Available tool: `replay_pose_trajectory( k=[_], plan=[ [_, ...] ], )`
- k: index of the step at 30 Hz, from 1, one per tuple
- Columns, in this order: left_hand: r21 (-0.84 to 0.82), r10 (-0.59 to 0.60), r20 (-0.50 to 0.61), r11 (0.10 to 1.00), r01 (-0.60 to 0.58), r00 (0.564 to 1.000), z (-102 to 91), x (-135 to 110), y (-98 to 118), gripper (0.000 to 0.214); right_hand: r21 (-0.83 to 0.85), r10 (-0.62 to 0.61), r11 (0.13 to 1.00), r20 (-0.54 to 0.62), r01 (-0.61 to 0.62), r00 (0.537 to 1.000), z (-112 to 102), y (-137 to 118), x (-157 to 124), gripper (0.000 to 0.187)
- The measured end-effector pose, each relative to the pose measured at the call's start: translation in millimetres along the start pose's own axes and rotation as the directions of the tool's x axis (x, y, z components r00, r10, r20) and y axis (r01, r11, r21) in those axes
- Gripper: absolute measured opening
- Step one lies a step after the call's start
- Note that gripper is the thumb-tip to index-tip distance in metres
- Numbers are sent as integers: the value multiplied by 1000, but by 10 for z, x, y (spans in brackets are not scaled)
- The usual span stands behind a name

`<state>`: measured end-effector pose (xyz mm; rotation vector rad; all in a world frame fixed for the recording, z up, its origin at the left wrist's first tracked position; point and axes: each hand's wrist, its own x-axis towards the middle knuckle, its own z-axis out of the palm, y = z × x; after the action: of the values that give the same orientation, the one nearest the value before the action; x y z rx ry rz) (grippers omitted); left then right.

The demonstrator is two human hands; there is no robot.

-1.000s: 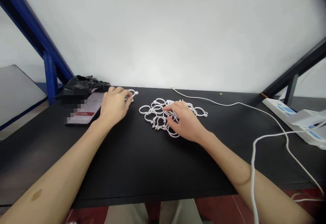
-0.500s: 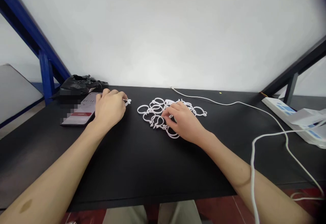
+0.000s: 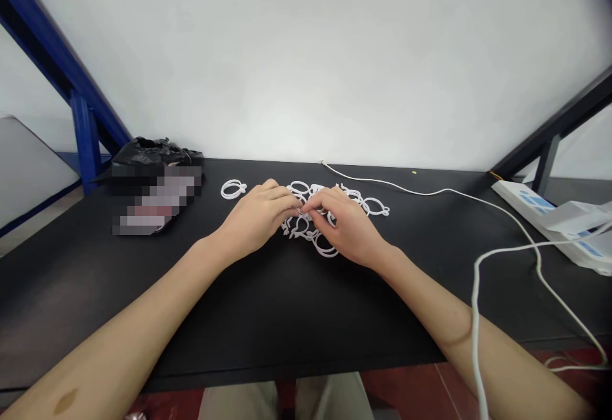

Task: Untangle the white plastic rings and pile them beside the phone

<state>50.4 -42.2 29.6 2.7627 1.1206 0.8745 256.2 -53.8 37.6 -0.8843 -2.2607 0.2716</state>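
A loose pile of white plastic curtain rings (image 3: 326,253) lies on the black table, each ring with a small looped end. Over its left part my left hand (image 3: 261,216) is closed, fingertips pinched on a ring. From the right my right hand (image 3: 347,222) meets it, thumb and forefinger pinching at the same spot. The fingers cover most of the ring between them. Apart from the pile, left of my left hand, two or so stacked curtain rings (image 3: 232,189) lie flat.
A phone (image 3: 162,200), blurred over, lies at the left before a crumpled black plastic bag (image 3: 148,152). On the right is a white power strip (image 3: 540,210). A white cable (image 3: 447,190) runs along the back and loops over my right forearm. A white wall closes the back.
My left hand has let go of the curtain ring beside the phone and moved right to the pile, meeting my right hand. My right hand has stayed nearly in place.
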Motion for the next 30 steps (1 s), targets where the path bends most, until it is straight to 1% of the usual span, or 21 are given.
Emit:
replay_pose_trajectory(
  k=[3,5,8,12,17,22,27,30],
  plan=[
    [9,3,-38,1000,-3,999,-13,-2,-17,21,25,50,999,-52,-48,997,4,-3,-6,15],
    [13,10,-71,1000,-9,997,-18,1,-11,20,36,98,995,-96,-94,991,1,-8,-9,20],
    [28,6,-113,1000,-3,994,-16,7,7,17,49,140,990,-110,-136,984,-2,-15,-10,22],
    [36,1,-134,999,4,991,-12,9,24,16,94,126,989,-104,-117,987,15,-24,-2,21],
    [-3,8,-146,1000,-8,989,-14,4,45,16,72,99,994,-165,-88,981,38,-15,13,16],
    [-20,24,-140,999,-27,990,-13,10,64,16,61,120,992,-208,-110,971,20,2,25,12],
    [-15,28,-142,999,-31,989,-25,7,80,15,71,125,991,-227,-112,966,15,-14,49,11],
    [5,10,-149,1000,-9,989,-45,14,81,16,113,179,981,-209,-158,961,24,-7,43,13]
  ],
)
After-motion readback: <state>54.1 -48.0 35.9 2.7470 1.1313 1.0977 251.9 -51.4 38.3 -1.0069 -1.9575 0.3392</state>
